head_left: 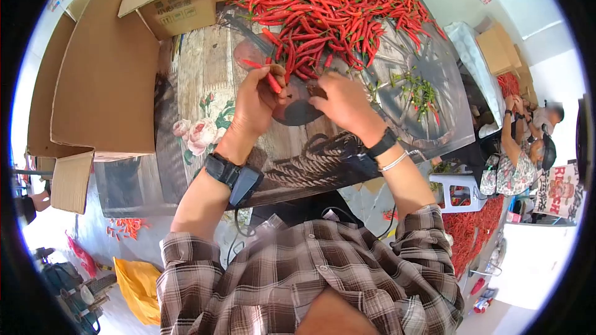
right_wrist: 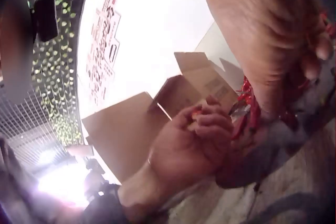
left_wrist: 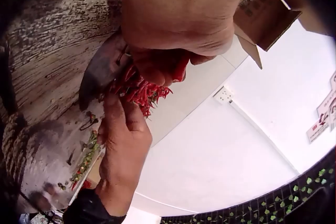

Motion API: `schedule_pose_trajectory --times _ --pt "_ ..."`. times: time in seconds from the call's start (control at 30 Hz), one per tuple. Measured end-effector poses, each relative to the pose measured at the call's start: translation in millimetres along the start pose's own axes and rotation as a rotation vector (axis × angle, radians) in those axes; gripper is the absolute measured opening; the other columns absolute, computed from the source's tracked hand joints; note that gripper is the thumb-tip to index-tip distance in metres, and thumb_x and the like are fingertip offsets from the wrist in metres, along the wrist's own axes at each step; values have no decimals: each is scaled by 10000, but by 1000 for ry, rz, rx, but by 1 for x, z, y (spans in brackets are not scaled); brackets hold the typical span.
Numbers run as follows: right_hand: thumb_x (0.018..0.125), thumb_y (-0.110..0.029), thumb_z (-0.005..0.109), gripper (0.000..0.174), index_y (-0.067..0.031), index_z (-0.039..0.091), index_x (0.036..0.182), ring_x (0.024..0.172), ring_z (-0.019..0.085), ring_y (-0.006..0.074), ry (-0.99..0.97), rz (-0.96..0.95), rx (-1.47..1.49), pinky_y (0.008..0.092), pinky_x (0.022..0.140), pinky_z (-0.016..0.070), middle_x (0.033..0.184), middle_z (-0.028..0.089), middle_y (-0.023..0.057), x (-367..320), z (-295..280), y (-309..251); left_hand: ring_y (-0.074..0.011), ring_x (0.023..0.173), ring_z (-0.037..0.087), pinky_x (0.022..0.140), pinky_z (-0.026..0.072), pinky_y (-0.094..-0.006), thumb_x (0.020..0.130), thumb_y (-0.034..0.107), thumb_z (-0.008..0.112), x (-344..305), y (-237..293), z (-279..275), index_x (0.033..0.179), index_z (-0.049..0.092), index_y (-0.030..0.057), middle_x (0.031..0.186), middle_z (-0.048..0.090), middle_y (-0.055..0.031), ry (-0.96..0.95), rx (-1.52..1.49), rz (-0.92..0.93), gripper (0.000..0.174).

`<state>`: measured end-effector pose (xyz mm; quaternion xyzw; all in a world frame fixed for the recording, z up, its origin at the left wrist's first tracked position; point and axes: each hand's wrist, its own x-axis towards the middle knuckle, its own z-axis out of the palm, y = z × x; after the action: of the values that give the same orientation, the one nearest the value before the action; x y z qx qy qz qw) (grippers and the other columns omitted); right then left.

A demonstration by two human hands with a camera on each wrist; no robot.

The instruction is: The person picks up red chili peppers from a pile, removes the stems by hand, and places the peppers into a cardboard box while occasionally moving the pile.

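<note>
Just short of the pepper pile point(head_left: 338, 9), gripping a red pepper point(head_left: 274, 84) aslant in the nearer left hand point(head_left: 253, 104); farther right along the pile, poising the right hand point(head_left: 349, 105) curled, its grip unclear.

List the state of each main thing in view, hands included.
Bare left hand: fingers curled, holding slender red chilies
Bare right hand: fingers bent; grip unclear
Glossy red chili pile: heaped on wood-print table
Small green stem scraps: scattered
Large brown cardboard box: open, flaps spread
</note>
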<state>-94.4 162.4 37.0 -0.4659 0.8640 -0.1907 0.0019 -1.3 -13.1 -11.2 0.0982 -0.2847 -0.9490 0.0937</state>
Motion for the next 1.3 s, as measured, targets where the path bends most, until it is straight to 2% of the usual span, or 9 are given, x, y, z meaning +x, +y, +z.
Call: schedule_pose_trajectory --times 0.2,0.37,0.67,0.73,0.77,0.83,0.97,1.23,1.3 --pt "755 -155 615 173 13 576 767 764 569 384 33 43 148 427 644 441 812 582 188 -16 -21 3 -166 628 509 563 403 -272 884 277 491 1 0 -3 941 560 26 737 543 -40 -55 -32 -12 266" --pt "791 -96 661 128 13 606 828 651 510 152 202 209 440 295 594 404 709 536 75 -92 -67 10 -158 601 494 527 390 -257 882 251 520 4 -1 -5 964 565 26 721 532 -31 -35 -30 -18 244" --pt "870 -172 611 178 -8 633 804 566 501 52 4 1103 696 236 504 392 596 525 -40 -316 -68 45 -143 584 479 517 363 -251 886 198 482 6 -2 -7 1002 575 18 698 528 -19 -117 30 -11 233" --pt "877 -200 600 236 0 631 755 550 514 68 -332 729 -201 256 504 399 606 552 -14 -384 -30 84 -119 551 440 502 335 -240 882 205 497 8 -2 -9 1001 576 21 676 505 -8 -134 19 -15 233" --pt "877 -200 600 236 0 631 755 550 514 68 -323 710 -210 256 504 399 606 552 -14 -381 -32 80 -119 551 440 502 335 -240 882 205 497 7 -1 -6 1001 576 21 676 505 -8 -137 17 8 233" --pt "872 -211 605 281 5 604 692 535 498 74 74 916 169 259 504 392 607 558 2 -361 -40 69 -88 523 387 476 298 -217 887 210 512 1 -1 -1 1000 555 20 667 467 7 -85 69 -14 226" --pt "883 -211 602 286 -5 574 687 538 459 50 214 868 459 224 494 358 607 542 -13 -290 -77 63 -82 503 361 468 282 -213 891 206 519 1 0 -1 973 564 20 643 441 17 -109 76 -18 208" --pt "862 -202 610 216 -7 591 772 546 490 64 41 416 464 245 504 392 583 505 2 -73 -106 79 -82 512 358 477 287 -220 879 205 525 0 1 0 974 564 19 647 439 20 -62 61 -21 212" --pt "819 -222 635 238 15 607 800 585 581 170 24 406 315 331 558 446 614 572 78 -26 -97 82 -82 512 361 477 289 -221 878 201 524 -2 2 2 972 563 17 646 438 19 -58 66 -15 210"
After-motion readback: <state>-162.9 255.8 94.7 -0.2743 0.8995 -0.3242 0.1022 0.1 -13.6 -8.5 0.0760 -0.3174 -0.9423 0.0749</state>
